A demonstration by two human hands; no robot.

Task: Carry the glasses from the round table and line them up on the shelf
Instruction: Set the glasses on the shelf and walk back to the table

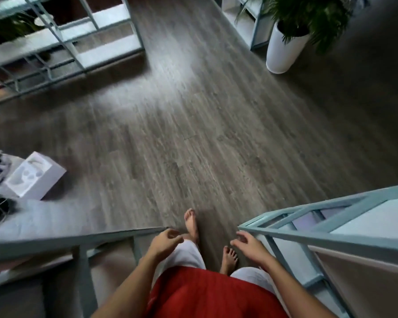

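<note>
Empty-handed between trips, no glasses in sight.
Left hand (164, 241) and right hand (248, 245) hang apart, fingers loosely curled, holding nothing. The right is just beside the blue shelf (308, 235) corner, the left farther from it. Glasses and round table out of view. Probably a fetch leg: step clear of the shelf and look up.

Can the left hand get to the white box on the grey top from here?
Probably not: the left hand hangs empty by the hip, and the white box lies far off along the grey top; nothing blocks it.
</note>
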